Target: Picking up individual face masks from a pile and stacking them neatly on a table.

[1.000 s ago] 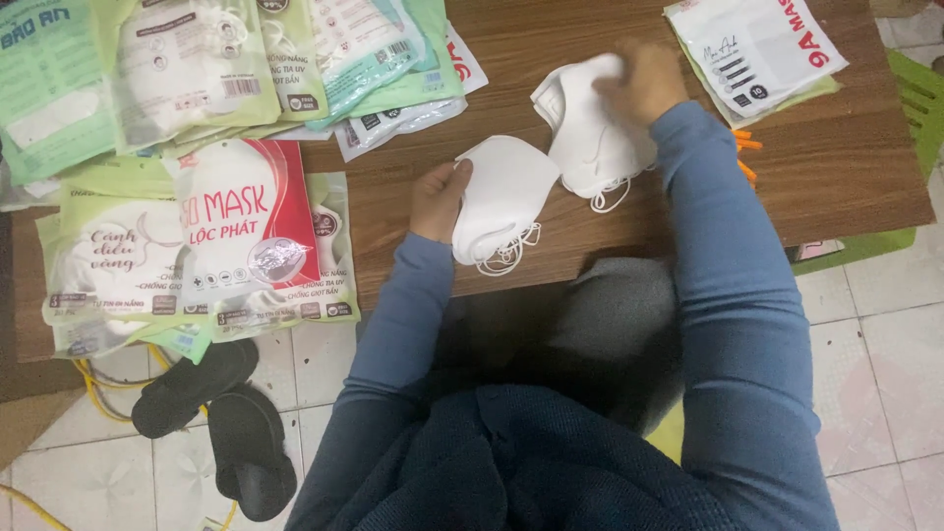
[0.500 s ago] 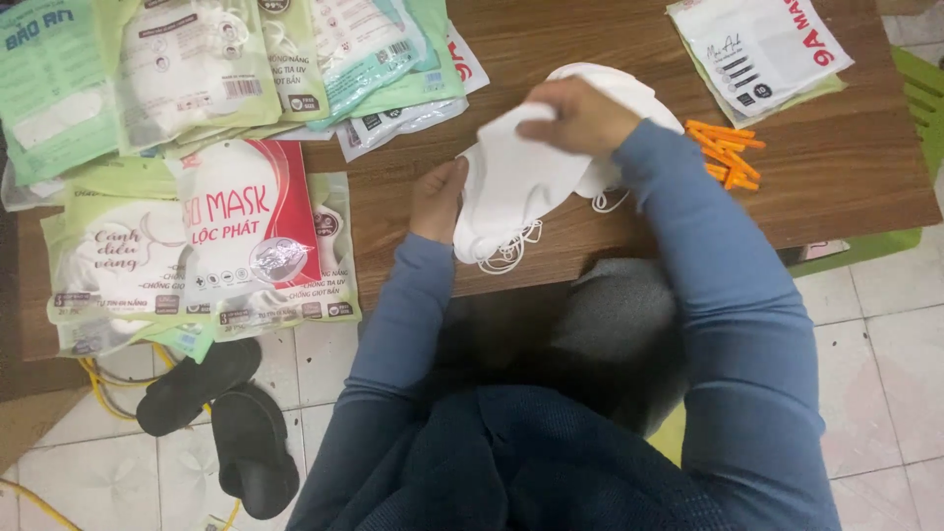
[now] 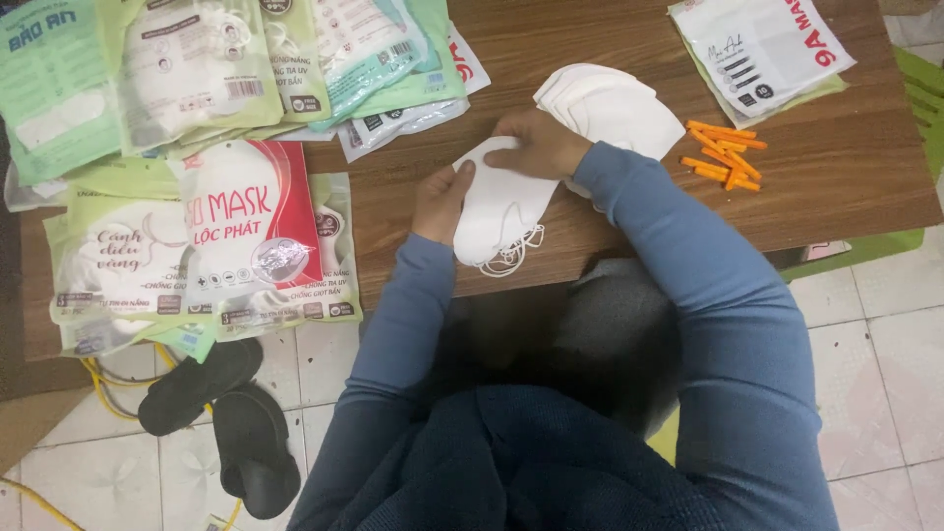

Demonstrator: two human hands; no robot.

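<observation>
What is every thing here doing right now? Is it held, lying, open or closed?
Left hand: gripping the near stack's left edge.
Right hand: pressing on top of that stack.
Near stack of white masks: held, ear loops dangling over the table edge.
Far stack of white masks: lying on the table.
Orange strips: scattered loose.
Mask packets: lying flat, overlapping.
Black slippers: on the floor.

Brown wooden table (image 3: 629, 39) with stock laid across its top.

We record a wooden table carrying, at 9 to 11 o'clock, overlapping green and white mask packets (image 3: 197, 69) with a red-and-white packet (image 3: 251, 226) on top near the front edge. At 1 o'clock lies a white pouch (image 3: 762, 49) over a green one. At 3 o'clock we note a loose pile of orange strips (image 3: 723, 157). At centre rest a stack of white masks (image 3: 615, 108) and a single white mask (image 3: 501, 211), loops over the edge.
</observation>
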